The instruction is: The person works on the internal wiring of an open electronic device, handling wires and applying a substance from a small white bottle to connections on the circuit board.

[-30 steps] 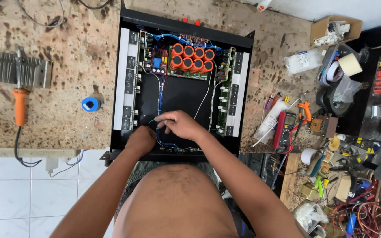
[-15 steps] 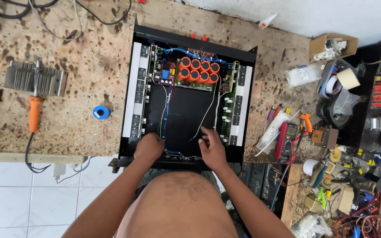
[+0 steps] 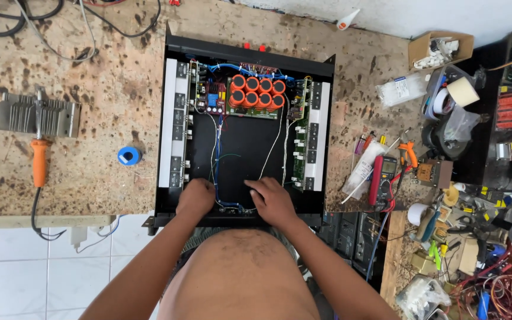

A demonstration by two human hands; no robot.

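Closest to the person, both hands are down inside the front edge of the open amplifier chassis [image 3: 244, 136], which sits in the middle of the bench [image 3: 108, 89]. The left hand [image 3: 197, 198] is curled in a loose fist on the chassis floor, and I honestly can't tell if the fingers are pinching anything. The right hand [image 3: 272, 200] lies flatter, fingers bent down over the bundle of blue wires [image 3: 230, 205] at the front; can't tell if it's actually gripping them.

Deeper in the chassis there's a cluster of orange capacitors [image 3: 257, 92] toward the back, with circuit boards along both side walls.

Left of the chassis: a small blue roll of tape [image 3: 128, 156], then an orange-handled soldering iron [image 3: 40, 161], and a finned metal heatsink [image 3: 38, 117] just behind it. Right of the chassis is a red multimeter [image 3: 382, 178] amid scattered tools, and farther back a small cardboard box [image 3: 440, 48].

The bench top is speckled stone, pretty stained. White floor tiles [image 3: 31, 272] show below its front-left edge.
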